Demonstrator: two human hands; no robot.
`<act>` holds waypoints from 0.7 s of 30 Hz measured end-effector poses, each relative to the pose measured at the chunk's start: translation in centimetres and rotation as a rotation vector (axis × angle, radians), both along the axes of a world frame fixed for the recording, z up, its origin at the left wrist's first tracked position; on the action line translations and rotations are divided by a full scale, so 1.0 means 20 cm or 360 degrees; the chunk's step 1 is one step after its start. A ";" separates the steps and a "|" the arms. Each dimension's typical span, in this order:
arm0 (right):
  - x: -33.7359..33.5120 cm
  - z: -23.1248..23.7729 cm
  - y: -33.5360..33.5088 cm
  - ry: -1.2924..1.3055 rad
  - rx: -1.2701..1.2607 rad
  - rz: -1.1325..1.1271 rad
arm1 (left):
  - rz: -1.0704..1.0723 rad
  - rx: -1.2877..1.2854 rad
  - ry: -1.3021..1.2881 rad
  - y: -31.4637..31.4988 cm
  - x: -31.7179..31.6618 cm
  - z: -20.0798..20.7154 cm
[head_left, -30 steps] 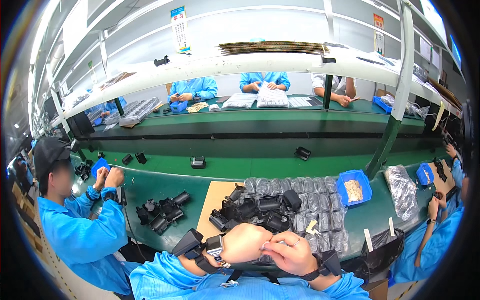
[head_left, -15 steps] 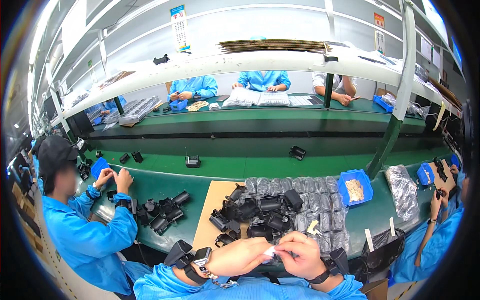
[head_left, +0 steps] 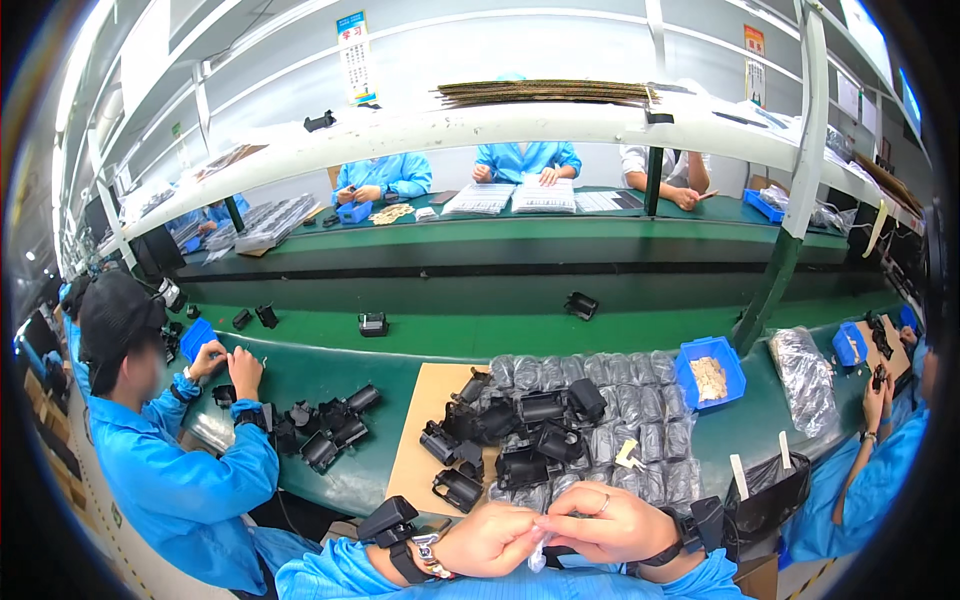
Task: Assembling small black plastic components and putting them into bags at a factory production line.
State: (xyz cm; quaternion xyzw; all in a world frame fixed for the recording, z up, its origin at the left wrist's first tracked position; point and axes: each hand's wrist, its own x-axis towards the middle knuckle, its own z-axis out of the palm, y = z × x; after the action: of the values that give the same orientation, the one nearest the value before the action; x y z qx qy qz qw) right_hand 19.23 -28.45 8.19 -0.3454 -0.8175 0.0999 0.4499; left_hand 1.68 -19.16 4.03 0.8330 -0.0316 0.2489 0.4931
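Note:
My left hand [head_left: 488, 538] and my right hand [head_left: 606, 520] meet at the bench's near edge, thumbs and fingertips pinched together. Between them is a small whitish, crumpled piece [head_left: 538, 556], film or paper, which hangs below the fingertips; its exact kind is unclear. Just beyond my hands lies a heap of black plastic housings [head_left: 525, 430], partly on a brown cardboard sheet [head_left: 412, 425]. Rows of dark parts wrapped in clear plastic [head_left: 650, 405] spread to the right of the heap. On them rests a small cream-coloured strip [head_left: 628, 455].
A blue bin [head_left: 738, 385] of pale small pieces stands right of the wrapped rows, near a plastic-wrapped bundle [head_left: 803, 385] and a black bag [head_left: 768, 505]. A co-worker [head_left: 185, 450] sits left. Housings ride a green belt [head_left: 470, 335]; a white shelf beam [head_left: 480, 135] crosses above.
The whitish piece has gone from between my raised fingertips to hanging beneath them, my hands turning slightly. Black parts on the green belt have shifted left.

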 end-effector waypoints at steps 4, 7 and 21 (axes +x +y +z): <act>0.00 -0.01 -0.01 -0.0055 -0.0053 -0.0031 | 0.0049 -0.0060 -0.0008 -0.01 -0.01 0.03; -0.01 -0.02 0.00 -0.0094 0.0064 -0.0101 | 0.0099 0.0193 0.0074 0.00 -0.01 0.01; -0.09 -0.09 0.02 0.0068 0.0073 -0.0697 | 0.0565 0.1027 -0.0216 0.03 0.01 0.10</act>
State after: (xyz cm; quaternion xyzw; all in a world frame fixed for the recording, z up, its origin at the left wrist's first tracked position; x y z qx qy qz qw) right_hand 17.38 -27.98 6.30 -0.5021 -0.7155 -0.0115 0.4857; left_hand 1.88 -18.64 5.97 0.9197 0.0038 0.3623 0.1511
